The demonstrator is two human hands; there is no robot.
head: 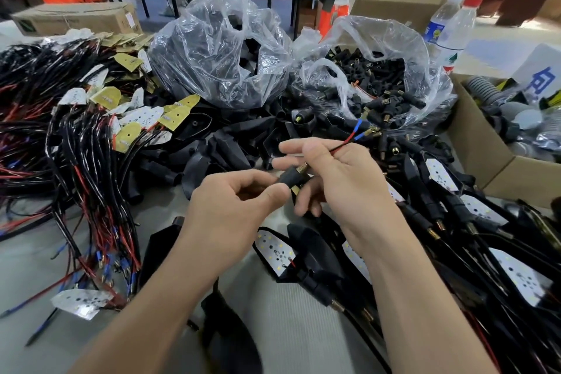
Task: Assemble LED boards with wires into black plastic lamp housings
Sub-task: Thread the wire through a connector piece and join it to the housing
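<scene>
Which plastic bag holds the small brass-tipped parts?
The right bag, nearer the bottles; the left bag holds larger black housings, no brass showing.

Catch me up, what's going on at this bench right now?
A person is working bare-handed, partway through an assembly. The left hand pinches a short black stem with a brass threaded end. The right hand holds a thin red and black wire, whose blue-sleeved ends stick out beyond the fingers. Wired LED boards lie heaped on the left, loose black housings in the middle, and housings with boards fitted on the right.
</scene>
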